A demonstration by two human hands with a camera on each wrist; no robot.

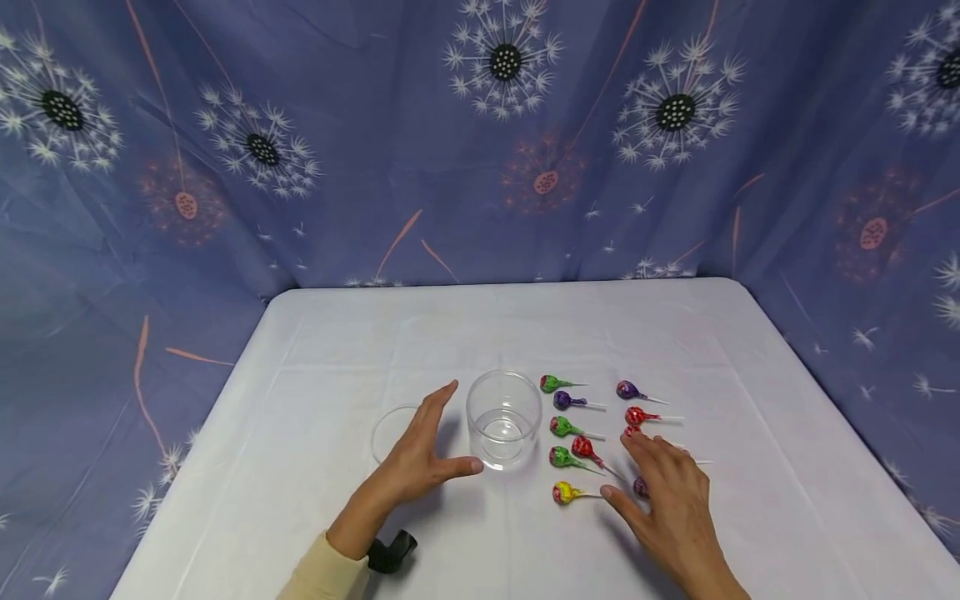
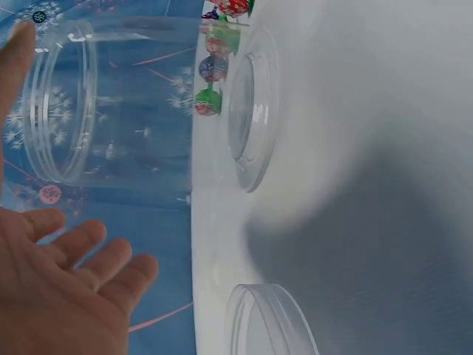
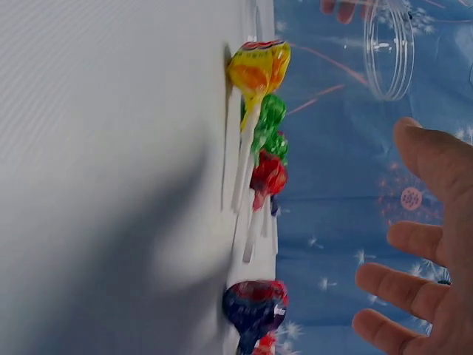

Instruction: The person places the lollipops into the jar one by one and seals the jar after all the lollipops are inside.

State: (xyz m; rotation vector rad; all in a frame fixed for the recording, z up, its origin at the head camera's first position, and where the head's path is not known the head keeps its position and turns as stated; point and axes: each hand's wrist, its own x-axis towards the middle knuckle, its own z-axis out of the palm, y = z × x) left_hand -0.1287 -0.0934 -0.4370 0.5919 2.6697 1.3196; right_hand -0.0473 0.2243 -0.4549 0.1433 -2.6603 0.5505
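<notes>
Okay — clear jar (image 1: 504, 421) upright on the white table (image 1: 300, 467), wrapped lollipops (image 1: 582, 448) lying just right of it. Left hand (image 1: 417, 465) beside jar, fingers spread, gripping nothing; right hand (image 1: 669, 498) over the lollipops, also holding nothing, fingers loosely spread — clear lid (image 2: 284, 318) left of jar, dandelion-print curtain (image 1: 405, 158) behind.

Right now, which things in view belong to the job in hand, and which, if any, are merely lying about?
Likely the job's:
clear jar, beside the left hand
wrapped lollipops, near the right hand
round clear lid

Likely only surroundings, no stray items noticed:
white-covered table
patterned curtain
</notes>
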